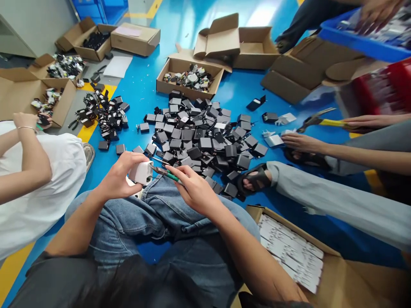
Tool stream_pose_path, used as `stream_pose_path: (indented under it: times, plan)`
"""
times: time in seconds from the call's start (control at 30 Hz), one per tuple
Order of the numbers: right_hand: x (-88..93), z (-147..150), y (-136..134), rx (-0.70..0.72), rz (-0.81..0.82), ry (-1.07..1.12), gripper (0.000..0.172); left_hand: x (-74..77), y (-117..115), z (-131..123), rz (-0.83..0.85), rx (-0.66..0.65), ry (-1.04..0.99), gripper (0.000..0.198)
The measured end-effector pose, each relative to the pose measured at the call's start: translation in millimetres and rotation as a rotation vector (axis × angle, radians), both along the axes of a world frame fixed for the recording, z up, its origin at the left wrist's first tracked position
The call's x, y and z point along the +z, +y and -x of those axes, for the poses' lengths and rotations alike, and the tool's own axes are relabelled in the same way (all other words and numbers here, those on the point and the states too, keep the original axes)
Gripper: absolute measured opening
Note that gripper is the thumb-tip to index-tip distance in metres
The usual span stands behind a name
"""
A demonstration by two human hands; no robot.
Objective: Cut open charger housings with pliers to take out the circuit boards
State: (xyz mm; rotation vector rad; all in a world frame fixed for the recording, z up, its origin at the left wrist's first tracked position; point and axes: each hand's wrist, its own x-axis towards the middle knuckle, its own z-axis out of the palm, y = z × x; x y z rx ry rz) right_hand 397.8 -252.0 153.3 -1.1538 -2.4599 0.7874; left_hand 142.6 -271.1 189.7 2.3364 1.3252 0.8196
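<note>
My left hand (pixel 120 177) grips a white plastic housing (pixel 141 173) between thumb and fingers, above my lap. The housing's open end faces right. In my right hand (pixel 195 188) is a pair of green-handled pliers (pixel 171 174). Their jaws reach the open end of the housing; whether they grip something inside is too small to tell. Just beyond both hands spreads a large pile of black plastic casings (pixel 205 143) on the blue floor.
A cardboard box (pixel 189 90) of small parts stands behind the pile. At lower right, another box (pixel 334 273) holds rows of white pieces. A co-worker in white (pixel 35 171) sits left; at right a co-worker's hand (pixel 302 142) touches a white part near yellow-handled pliers (pixel 321 121).
</note>
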Motion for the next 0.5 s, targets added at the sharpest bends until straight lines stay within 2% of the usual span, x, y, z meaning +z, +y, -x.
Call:
stream_pose_path:
  times: [0.3, 0.5]
  plan:
    - [-1.7, -2.5, -1.6, -0.045, -0.063, -0.096, 0.048, -1.9, 2.4, -0.4, -0.054, -0.014, 0.074, 0.058]
    - [-1.6, 0.9, -1.5, -0.054, -0.109, -0.202, 0.049, -5.1, 2.5, -0.3, -0.075, -0.023, 0.231, 0.055]
